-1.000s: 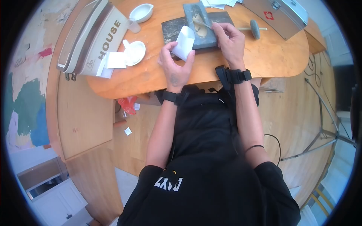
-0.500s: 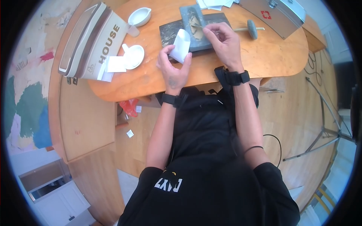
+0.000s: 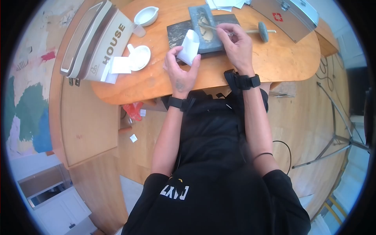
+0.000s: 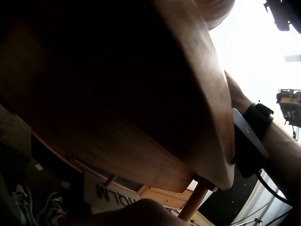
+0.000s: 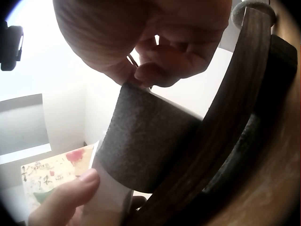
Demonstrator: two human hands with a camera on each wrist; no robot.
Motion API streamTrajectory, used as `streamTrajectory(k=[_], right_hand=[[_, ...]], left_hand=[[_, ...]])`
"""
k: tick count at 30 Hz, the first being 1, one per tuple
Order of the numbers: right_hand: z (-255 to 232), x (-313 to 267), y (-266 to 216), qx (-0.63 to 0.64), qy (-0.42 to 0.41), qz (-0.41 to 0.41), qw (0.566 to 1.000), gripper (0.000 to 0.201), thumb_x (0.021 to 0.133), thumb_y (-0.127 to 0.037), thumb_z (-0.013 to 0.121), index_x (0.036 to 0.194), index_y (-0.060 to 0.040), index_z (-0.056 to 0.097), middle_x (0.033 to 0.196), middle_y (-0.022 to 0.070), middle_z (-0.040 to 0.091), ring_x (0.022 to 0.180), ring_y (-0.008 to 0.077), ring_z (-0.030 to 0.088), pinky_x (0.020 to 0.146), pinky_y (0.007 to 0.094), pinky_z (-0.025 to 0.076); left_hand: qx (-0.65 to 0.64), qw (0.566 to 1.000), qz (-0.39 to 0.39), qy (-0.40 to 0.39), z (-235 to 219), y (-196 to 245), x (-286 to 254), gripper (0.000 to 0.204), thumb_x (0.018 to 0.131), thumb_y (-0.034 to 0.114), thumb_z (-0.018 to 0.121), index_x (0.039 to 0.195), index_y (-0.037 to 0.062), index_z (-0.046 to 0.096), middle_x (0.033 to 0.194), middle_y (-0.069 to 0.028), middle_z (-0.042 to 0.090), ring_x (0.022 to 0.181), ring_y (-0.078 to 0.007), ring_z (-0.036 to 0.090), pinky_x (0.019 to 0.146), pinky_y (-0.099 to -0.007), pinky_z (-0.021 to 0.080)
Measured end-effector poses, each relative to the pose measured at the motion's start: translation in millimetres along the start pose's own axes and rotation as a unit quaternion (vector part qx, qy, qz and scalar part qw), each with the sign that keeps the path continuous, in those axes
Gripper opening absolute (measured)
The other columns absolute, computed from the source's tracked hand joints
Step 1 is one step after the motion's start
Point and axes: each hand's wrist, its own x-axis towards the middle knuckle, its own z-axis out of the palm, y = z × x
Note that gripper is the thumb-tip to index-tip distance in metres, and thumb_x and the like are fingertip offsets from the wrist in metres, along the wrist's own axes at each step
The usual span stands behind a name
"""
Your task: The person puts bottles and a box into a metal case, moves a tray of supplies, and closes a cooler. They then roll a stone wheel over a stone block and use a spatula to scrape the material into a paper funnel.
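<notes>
In the head view my left hand [image 3: 181, 74] holds a white paper packet [image 3: 188, 49] upright between thumb and fingers, beside the near left side of a grey stone grinding trough [image 3: 213, 46]. My right hand [image 3: 237, 47] pinches a thin spatula [image 3: 210, 27] over the trough, its tip at the beige powder [image 3: 205, 33] inside. The right wrist view has that hand above the stone's end face [image 5: 146, 136], with the left thumb [image 5: 70, 190] on the packet below. The left wrist view takes in mostly the table's underside [image 4: 108, 94], with both the packet and trough hidden there.
The trough sits on a dark board [image 3: 176, 37]. To its right lies a stone grinding wheel [image 3: 263, 32] on a wooden rod, before a metal case [image 3: 290, 17]. At left are a white bowl [image 3: 146, 16], a small cup [image 3: 138, 30], a white dish [image 3: 140, 58] and a cream HOUSE box [image 3: 102, 43].
The right hand went a little left over the trough, then drew back slightly right with the spatula. The left hand keeps holding the packet, almost still; the head view has shifted slightly.
</notes>
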Motion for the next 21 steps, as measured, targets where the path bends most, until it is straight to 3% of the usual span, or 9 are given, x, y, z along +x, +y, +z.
streamTrajectory(k=[10,15,21], right_hand=[[-5,4,-22,-0.111,-0.001,-0.084,0.99,0.014,0.091,-0.012,0.066,0.1,-0.0105,0.075,0.076,0.0032,0.057,0.06,0.0117,0.051,0.057,0.0269,0.043],[-8,7,-33,-0.162,-0.039,-0.112,0.98,0.013,0.09,-0.009,0.065,0.099,-0.0076,0.075,0.075,0.0062,0.057,0.062,0.0172,0.055,0.059,0.0297,0.045],[-11,9,-34,-0.18,-0.052,-0.155,0.97,0.012,0.089,-0.009,0.065,0.096,-0.005,0.074,0.072,0.007,0.057,0.062,0.0181,0.055,0.059,0.0303,0.045]], left_hand=[[0.002,1.0,-0.003,-0.003,-1,1,0,0.054,0.077,0.029,0.079,0.117,0.0046,0.051,0.111,-0.0125,0.056,0.106,-0.0284,0.05,0.098,-0.0415,0.032],[0.009,1.0,0.002,0.002,-1,2,0,0.054,0.077,0.029,0.078,0.117,0.0044,0.051,0.111,-0.0127,0.056,0.107,-0.0285,0.05,0.098,-0.0416,0.031],[0.009,1.0,0.001,-0.003,-2,2,0,0.055,0.078,0.029,0.078,0.118,0.0045,0.051,0.112,-0.0124,0.056,0.107,-0.0282,0.05,0.099,-0.0417,0.03]])
